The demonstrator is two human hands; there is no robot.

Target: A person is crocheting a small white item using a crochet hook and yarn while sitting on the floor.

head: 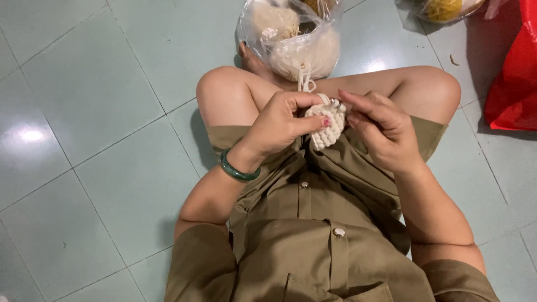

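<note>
A small cream crocheted piece (pixel 329 126) hangs between both hands above my lap. My left hand (pixel 279 123) pinches its left edge with thumb and fingers; a green bangle (pixel 238 170) circles that wrist. My right hand (pixel 380 131) is closed at the top right of the piece, where a thin metal hook (pixel 335 103) shows at the fingertips. A cream strand of yarn (pixel 305 81) runs up from the piece into a clear plastic bag (pixel 291 36) holding balls of cream yarn.
I sit on a pale green tiled floor (pixel 100 140), knees apart, in an olive buttoned garment (pixel 313 223). A red bag (pixel 514 78) lies at the right edge. Another clear bag with yellow yarn (pixel 447 8) is at the top right.
</note>
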